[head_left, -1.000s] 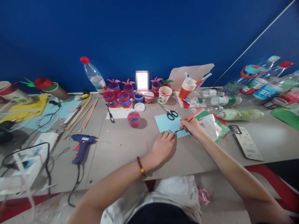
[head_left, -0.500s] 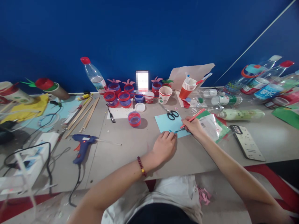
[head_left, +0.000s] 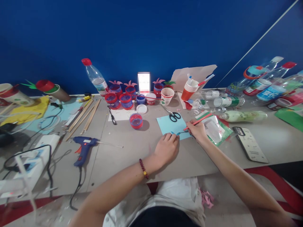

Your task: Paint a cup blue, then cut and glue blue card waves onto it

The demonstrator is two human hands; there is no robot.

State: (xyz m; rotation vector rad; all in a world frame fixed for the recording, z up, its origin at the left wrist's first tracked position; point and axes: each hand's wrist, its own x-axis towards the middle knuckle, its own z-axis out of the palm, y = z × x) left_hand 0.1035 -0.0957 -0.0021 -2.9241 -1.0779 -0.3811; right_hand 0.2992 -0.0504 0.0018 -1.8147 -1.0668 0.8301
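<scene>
Grey tabletop, blue wall. Blue paper at one o'clock from left hand, its grip unclear; right hand closed round red pen at paper's three o'clock. Light left press might let paper skid.

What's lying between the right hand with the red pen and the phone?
In the head view, a clear plastic packet with green along its edge lies between the right hand, holding the red pen, and the phone.
</scene>
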